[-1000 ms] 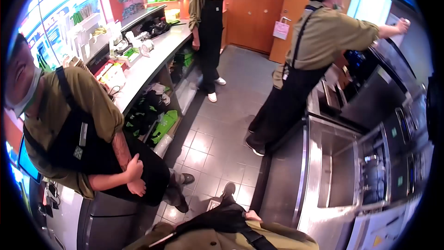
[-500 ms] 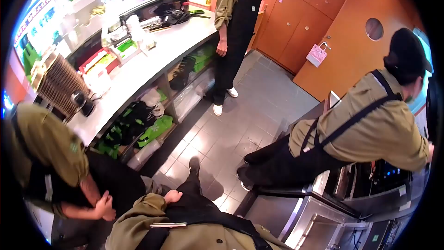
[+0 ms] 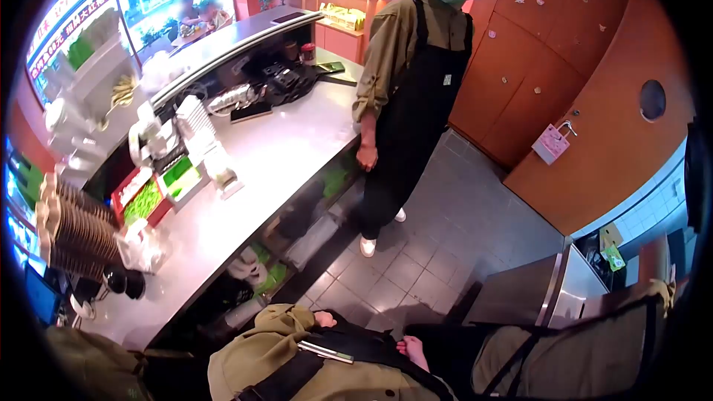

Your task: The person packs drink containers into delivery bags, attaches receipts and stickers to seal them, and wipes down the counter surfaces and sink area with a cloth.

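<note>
At the bottom of the view, my left hand shows in part beyond the olive sleeve, beside my black apron; its fingers are mostly hidden. To the right, my right hand is near the apron's other side, its fingers curled together; whether anything is inside them is hidden. A slim pen-like item lies across my chest. Ahead stands a masked co-worker in a black apron, one arm hanging beside the counter.
Stacked brown cup holders, a red tray and a white-and-green tray are on the counter. A second co-worker is close at lower right, another's sleeve at lower left. An orange door holds a pink bag.
The view has swung rightward and nearer the counter and the standing co-worker. The right-hand co-worker now appears low at the frame's edge. My right hand has come back into view.
</note>
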Demonstrator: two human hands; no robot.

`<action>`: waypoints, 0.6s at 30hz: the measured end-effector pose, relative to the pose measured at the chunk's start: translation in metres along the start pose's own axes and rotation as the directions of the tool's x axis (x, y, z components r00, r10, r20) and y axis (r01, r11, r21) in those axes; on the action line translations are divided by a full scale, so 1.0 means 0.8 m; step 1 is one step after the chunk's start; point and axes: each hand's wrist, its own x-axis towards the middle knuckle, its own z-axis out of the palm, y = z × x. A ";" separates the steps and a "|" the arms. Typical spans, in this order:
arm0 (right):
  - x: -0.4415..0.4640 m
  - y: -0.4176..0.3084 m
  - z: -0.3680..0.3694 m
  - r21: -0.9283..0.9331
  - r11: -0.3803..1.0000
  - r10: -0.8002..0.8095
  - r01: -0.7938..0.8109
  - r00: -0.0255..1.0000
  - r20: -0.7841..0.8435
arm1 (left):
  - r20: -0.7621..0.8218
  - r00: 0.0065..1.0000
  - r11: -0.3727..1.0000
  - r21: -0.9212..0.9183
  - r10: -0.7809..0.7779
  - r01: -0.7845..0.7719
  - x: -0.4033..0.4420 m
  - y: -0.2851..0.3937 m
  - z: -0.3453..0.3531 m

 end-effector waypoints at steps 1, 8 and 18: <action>0.016 -0.019 -0.003 -0.042 0.999 0.006 -0.007 1.000 -0.016 | -0.020 1.000 0.999 -0.025 -0.022 0.022 0.013 0.008 -0.016; 0.154 -0.117 -0.116 -0.616 0.766 0.180 -0.186 0.981 -0.072 | 0.113 0.992 0.994 -0.095 0.065 -0.054 0.175 0.026 -0.116; 0.404 -0.394 -0.319 -0.686 0.719 -0.183 0.111 0.983 -0.033 | 0.090 0.977 0.894 0.394 0.195 -0.215 0.441 0.304 -0.346</action>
